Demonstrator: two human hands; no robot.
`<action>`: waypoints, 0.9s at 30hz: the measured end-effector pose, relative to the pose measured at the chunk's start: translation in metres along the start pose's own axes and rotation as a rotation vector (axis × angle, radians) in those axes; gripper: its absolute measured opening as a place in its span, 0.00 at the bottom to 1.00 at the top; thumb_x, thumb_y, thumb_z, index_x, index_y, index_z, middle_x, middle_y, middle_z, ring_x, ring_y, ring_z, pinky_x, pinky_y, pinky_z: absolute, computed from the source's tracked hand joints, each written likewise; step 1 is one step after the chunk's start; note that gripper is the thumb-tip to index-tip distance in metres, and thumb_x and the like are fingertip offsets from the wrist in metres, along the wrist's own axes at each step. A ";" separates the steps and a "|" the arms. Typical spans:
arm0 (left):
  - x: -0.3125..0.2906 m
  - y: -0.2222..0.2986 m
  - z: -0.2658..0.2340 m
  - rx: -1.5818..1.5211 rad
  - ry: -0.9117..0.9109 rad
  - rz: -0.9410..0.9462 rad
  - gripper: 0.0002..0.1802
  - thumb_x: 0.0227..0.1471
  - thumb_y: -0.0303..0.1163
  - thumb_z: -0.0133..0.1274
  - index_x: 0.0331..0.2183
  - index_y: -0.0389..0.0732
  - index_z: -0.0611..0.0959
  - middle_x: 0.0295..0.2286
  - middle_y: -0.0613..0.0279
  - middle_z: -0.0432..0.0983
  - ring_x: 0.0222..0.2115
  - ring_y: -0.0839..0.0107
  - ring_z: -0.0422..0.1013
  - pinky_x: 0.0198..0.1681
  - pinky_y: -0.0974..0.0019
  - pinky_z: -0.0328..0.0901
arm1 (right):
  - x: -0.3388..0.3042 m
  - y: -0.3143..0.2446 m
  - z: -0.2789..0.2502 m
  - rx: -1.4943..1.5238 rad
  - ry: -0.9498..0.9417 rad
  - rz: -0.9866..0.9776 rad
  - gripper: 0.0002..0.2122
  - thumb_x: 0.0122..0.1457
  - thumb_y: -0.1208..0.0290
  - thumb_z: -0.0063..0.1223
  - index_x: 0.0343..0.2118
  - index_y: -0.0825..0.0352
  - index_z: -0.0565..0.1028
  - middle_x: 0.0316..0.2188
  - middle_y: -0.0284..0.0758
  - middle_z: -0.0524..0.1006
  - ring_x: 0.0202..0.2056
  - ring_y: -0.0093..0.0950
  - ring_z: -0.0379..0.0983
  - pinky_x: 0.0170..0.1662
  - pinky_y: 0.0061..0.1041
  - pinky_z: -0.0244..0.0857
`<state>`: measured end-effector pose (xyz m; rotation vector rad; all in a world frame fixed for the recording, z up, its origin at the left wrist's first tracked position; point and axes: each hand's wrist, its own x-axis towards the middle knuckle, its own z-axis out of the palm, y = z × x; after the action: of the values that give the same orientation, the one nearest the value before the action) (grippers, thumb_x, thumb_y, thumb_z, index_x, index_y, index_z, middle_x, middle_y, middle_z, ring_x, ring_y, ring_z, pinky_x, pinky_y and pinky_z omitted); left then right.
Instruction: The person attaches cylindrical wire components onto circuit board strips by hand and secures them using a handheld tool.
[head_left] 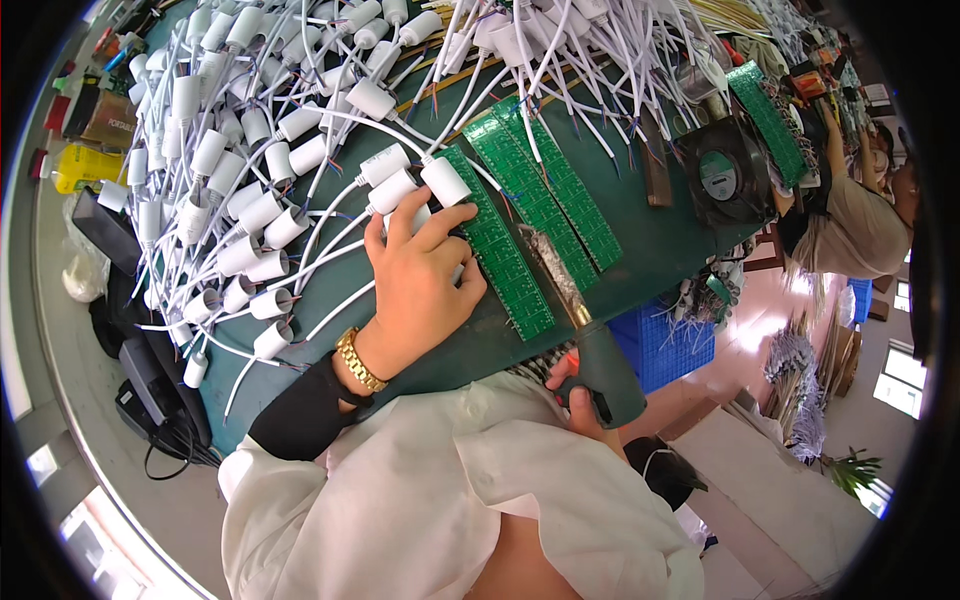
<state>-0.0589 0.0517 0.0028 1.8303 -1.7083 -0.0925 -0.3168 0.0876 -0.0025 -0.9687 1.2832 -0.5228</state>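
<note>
Right hand (588, 408) grips one crusted soldering tool (612, 365); left hand (422, 285) at smooth cylinder (446, 181), grip unclear; three rectangular circuit boards (530, 197).

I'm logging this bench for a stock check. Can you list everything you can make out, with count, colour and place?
Table: one, dark green, under the work
Housings with cables: too many to count, white, left and far side
Fan: one, black, table's right end
Circuit boards: three, green, mid-table; another beside the fan
Soldering tool: one, grey-green handle, near edge
Bottle: one, yellow, far left
Crate: one, blue, below the table's right
Plant: one, green, lower right
Co-workers: at least one, beige clothing, upper right
Smaller clutter: uncounted, too blurred
Wristband: one, gold, left wrist
Shirt: one, white, bottom
Left hand: one, bare, fingers at the housings
Right hand: one, bare, gripping the soldering tool
</note>
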 end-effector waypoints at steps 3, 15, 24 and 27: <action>0.001 -0.001 -0.001 -0.021 0.014 0.002 0.04 0.35 0.25 0.59 0.18 0.43 0.79 0.44 0.72 0.78 0.55 0.53 0.62 0.54 0.41 0.51 | 0.000 0.023 -0.012 -0.100 -0.154 -0.599 0.20 0.59 0.58 0.49 0.47 0.70 0.68 0.34 0.37 0.73 0.31 0.24 0.71 0.32 0.23 0.67; -0.030 0.008 -0.031 0.066 -0.028 0.117 0.20 0.37 0.29 0.63 0.38 0.41 0.78 0.41 0.58 0.73 0.39 0.56 0.70 0.39 0.52 0.64 | -0.003 0.012 -0.010 -0.111 -0.061 -0.593 0.23 0.59 0.53 0.49 0.47 0.71 0.68 0.35 0.38 0.74 0.31 0.23 0.73 0.32 0.23 0.67; -0.012 0.020 -0.060 0.391 -0.268 0.245 0.20 0.39 0.25 0.58 0.40 0.40 0.78 0.37 0.62 0.73 0.27 0.69 0.72 0.27 0.68 0.64 | -0.006 0.014 0.000 -0.004 0.018 -0.602 0.26 0.62 0.50 0.47 0.52 0.69 0.64 0.37 0.40 0.73 0.32 0.26 0.72 0.33 0.25 0.68; 0.025 0.019 -0.055 0.359 -0.130 0.478 0.18 0.39 0.27 0.57 0.38 0.40 0.79 0.40 0.64 0.74 0.30 0.72 0.72 0.29 0.69 0.64 | -0.010 0.017 -0.006 0.049 0.019 -0.612 0.26 0.62 0.51 0.47 0.52 0.69 0.64 0.37 0.41 0.73 0.33 0.26 0.72 0.34 0.25 0.68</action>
<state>-0.0465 0.0508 0.0649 1.6229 -2.3282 0.3173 -0.3276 0.1027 -0.0113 -1.3193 0.9699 -1.0288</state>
